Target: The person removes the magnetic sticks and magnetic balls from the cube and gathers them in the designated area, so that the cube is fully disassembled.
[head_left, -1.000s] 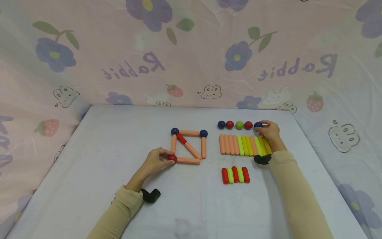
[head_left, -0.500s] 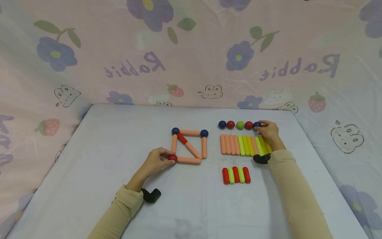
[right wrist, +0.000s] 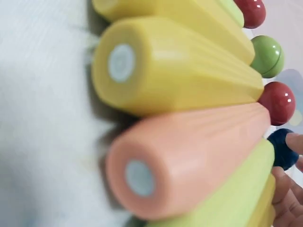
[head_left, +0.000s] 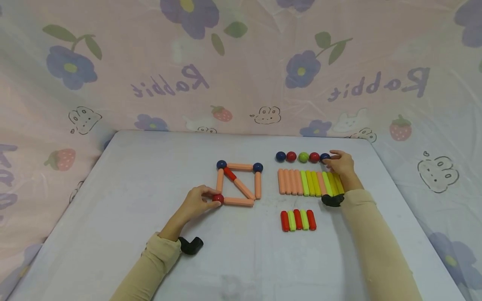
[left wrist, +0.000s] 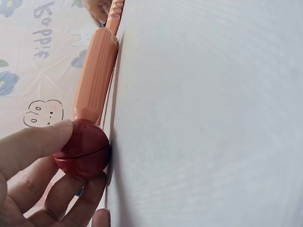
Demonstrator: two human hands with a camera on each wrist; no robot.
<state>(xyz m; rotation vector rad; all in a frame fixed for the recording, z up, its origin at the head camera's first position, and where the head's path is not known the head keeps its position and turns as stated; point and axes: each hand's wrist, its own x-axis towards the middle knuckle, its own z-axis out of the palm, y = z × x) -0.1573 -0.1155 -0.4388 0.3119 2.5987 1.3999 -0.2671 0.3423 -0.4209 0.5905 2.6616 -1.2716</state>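
Pinching the blue ball (head_left: 324,157), the right hand (head_left: 342,165) is well apart from the orange stick (head_left: 239,202), which points right from the red ball (head_left: 217,200) the left hand (head_left: 195,202) pinches.

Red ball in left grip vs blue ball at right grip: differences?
The red ball marks a corner of the rod frame; the blue ball ends the ball row. The left grip holds the red ball; the right grip touches the blue ball. Both are round and single-coloured.
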